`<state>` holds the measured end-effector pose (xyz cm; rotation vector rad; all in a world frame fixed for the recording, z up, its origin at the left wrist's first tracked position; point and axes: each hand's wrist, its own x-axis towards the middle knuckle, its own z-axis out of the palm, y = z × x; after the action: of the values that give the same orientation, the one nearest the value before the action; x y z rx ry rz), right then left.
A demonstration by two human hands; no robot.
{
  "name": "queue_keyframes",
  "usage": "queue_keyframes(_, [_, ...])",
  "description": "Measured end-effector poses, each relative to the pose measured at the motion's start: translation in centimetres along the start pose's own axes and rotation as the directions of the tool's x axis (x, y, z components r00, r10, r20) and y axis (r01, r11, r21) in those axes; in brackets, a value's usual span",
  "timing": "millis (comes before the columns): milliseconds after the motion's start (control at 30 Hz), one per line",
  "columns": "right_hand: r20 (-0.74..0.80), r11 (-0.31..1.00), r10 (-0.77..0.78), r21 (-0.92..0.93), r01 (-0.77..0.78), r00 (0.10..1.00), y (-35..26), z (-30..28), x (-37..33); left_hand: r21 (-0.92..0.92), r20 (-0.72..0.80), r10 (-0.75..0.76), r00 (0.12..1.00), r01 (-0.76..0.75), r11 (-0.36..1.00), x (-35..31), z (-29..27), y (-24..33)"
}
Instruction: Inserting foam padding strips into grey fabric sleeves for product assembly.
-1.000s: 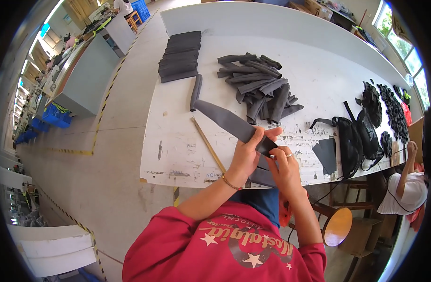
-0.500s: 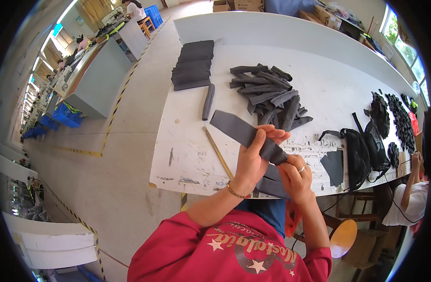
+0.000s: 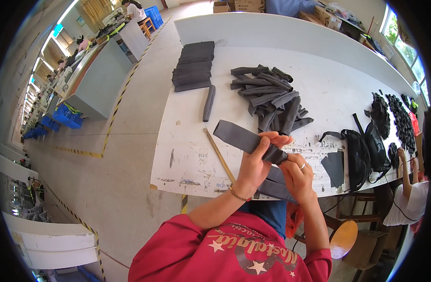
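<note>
A dark grey fabric tube [image 3: 236, 136], flattened into a strip, is held between my two hands above the front of the table. My left hand [image 3: 256, 159] grips its middle, thumb on top and fingers beneath. The near end is pinched by my right hand [image 3: 296, 174], which wears a ring. Below my hands, more dark fabric pieces [image 3: 275, 188] lie at the table's front edge, partly hidden. Beyond them is a loose heap of rolled grey tubes [image 3: 271, 91]. One single tube [image 3: 209, 103] and a wooden stick [image 3: 219, 155] lie to the left.
A neat stack of flat grey pieces [image 3: 193, 68] sits at the white table's [image 3: 187, 136] far left. To the right are flat dark panels [image 3: 334, 168], a black bag [image 3: 358, 150] and black piles [image 3: 400, 117]. Another person [image 3: 405, 202] works at the far right; a stool [image 3: 358, 207] stands below.
The strip's free end has dropped slightly and swung nearer, looking more rounded and tube-like. Both hands keep their hold, nearly in place. The person at right has moved an arm.
</note>
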<state>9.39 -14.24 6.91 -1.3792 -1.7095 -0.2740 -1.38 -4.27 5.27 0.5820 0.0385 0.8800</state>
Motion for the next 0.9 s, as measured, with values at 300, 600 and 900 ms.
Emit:
queue_keyframes(300, [-0.111, 0.658, 0.67, 0.547, -0.517, 0.734, -1.4, 3.1, -0.4, 0.052, 0.002, 0.068, 0.998, -0.068, 0.996, 1.5, -1.3, 0.6])
queue_keyframes(600, [-0.013, 0.458, 0.805, 0.647, -0.609, 0.593, -1.7, 1.5, -0.3, 0.041, 0.103, 0.03, 0.994, -0.034, 0.999, 0.7, -0.4, 1.5])
queue_keyframes(900, [-0.046, 0.558, 0.762, 0.553, -0.619, 0.646, 0.2, -0.3, -3.2, 0.154, -0.273, 0.015, 0.962, 0.029, 0.988, -0.2, -5.8, 1.7])
